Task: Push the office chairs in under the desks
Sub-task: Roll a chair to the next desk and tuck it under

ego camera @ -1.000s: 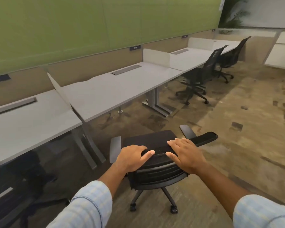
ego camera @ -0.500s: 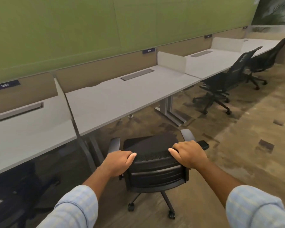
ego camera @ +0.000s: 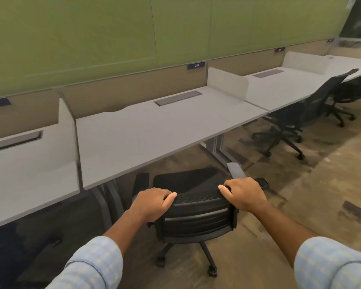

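1. Where the head view looks down over both forearms, a black mesh-backed office chair [ego camera: 194, 213] stands on the carpet in front of the middle desk [ego camera: 154, 134], its backrest toward the person and its seat facing the desk.
2. Left hand [ego camera: 152, 203]: curled over the left end of the backrest's top edge, thumb lying along the rim, gripping it.
3. Right hand [ego camera: 243, 195]: curled over the right end of the same edge, also gripping it.
4. Chair position: the front of the seat lies close to the desk's front edge; whether it sits under the desktop cannot be told from this angle. The left armrest [ego camera: 141, 184] reaches up to the desk edge, and the grey right armrest [ego camera: 236, 170] lies below the desktop line near the desk leg [ego camera: 217, 147].
5. Castors [ego camera: 212, 272] are on the floor, clear of the desk.
6. Desk surface: bare grey top with a recessed cable tray [ego camera: 177, 98] near the rear and low divider screens at either side.
7. Label plate [ego camera: 196, 65] on the rear panel reads 248.
8. To the right, a second black chair [ego camera: 296, 122] stands at the neighbouring desk with its seat partly beneath the top; a third chair [ego camera: 350, 90] stands further along.
9. Both sleeves [ego camera: 92, 265] are light blue check, rolled above the wrist.
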A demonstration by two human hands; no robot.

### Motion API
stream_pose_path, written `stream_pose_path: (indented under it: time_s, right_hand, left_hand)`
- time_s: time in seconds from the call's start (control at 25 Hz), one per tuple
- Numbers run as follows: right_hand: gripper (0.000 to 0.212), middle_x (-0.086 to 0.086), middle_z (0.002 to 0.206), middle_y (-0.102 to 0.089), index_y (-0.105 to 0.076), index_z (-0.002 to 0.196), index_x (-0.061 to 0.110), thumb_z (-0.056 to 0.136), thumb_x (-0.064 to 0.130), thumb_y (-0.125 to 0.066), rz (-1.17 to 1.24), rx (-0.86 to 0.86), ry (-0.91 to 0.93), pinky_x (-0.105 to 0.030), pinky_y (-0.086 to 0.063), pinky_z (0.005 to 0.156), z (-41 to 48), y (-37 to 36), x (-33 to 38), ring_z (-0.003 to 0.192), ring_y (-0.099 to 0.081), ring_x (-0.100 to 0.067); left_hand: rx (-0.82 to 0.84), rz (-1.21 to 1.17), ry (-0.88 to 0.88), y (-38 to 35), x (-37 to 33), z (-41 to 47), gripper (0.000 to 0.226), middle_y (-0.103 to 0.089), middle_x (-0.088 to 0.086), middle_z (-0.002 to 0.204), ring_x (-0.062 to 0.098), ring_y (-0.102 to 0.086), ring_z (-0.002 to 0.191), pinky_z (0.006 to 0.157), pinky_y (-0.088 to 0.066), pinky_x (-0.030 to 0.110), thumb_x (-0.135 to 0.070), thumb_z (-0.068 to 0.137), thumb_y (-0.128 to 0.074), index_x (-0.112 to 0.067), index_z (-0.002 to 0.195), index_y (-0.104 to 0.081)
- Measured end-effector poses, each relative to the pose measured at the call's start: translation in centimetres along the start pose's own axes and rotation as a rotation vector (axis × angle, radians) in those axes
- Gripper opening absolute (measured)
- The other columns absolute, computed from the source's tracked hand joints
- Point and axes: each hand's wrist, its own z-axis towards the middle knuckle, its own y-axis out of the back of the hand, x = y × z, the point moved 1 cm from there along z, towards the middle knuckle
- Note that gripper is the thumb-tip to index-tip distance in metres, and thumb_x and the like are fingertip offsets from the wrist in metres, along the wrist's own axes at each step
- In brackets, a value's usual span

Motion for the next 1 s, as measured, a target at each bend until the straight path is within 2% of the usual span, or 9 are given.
stream_pose_path:
  time_s: [0.28,0.48,0.64,0.8,1.0]
  right_hand:
    - [0.07,0.007,0.072,-0.066,-0.068,0.079,0.025,0.103,0.067,-0.019,-0.008,-0.052,0.043,-0.043,-0.057,0.071,10.2,-1.5,-4.8,0.065,-0.061,-0.017]
    - [0.069,0.006,0.075,-0.068,-0.068,0.078,0.024,0.102,0.064,-0.018,0.018,-0.068,0.071,-0.043,-0.059,0.073,17.1,-2.1,-7.6,0.068,-0.062,-0.018]
    - [0.07,0.007,0.074,-0.069,-0.069,0.079,0.025,0.1,0.066,-0.017,0.032,-0.063,0.111,-0.042,-0.061,0.072,21.9,-2.8,-10.3,0.069,-0.065,-0.018]
    - [0.065,0.008,0.07,-0.064,-0.062,0.074,0.026,0.101,0.066,-0.018,0.05,-0.066,0.163,-0.043,-0.061,0.07,26.9,-2.8,-13.3,0.066,-0.062,-0.017]
    - [0.062,0.007,0.066,-0.059,-0.057,0.07,0.024,0.102,0.062,-0.019,0.037,-0.061,0.241,-0.044,-0.058,0.067,32.4,-2.9,-16.3,0.062,-0.057,-0.016]
  left_hand:
    - [-0.042,-0.043,0.051,0.3,1.1,8.9,0.055,-0.076,-0.007,0.094,0.013,-0.068,0.082,0.062,-0.033,0.018,-0.056,0.115,-0.031,-0.027,0.109,-0.076]
    - [-0.085,-0.049,0.104,0.4,1.9,14.8,0.054,-0.074,-0.006,0.088,0.014,-0.067,0.078,0.06,-0.029,0.015,-0.054,0.115,-0.032,-0.025,0.103,-0.077]
    - [-0.102,-0.055,0.13,0.2,2.1,19.1,0.056,-0.075,-0.003,0.088,0.015,-0.067,0.079,0.062,-0.032,0.02,-0.053,0.115,-0.033,-0.022,0.099,-0.077]
    - [-0.106,-0.082,0.175,0.1,1.7,23.9,0.059,-0.067,0.001,0.075,0.017,-0.061,0.069,0.06,-0.034,0.027,-0.053,0.115,-0.033,-0.017,0.085,-0.069]
    - [-0.139,-0.036,0.236,-0.5,1.4,28.5,0.067,-0.07,-0.001,0.077,0.016,-0.062,0.069,0.061,-0.04,0.029,-0.062,0.109,-0.023,-0.02,0.089,-0.072]
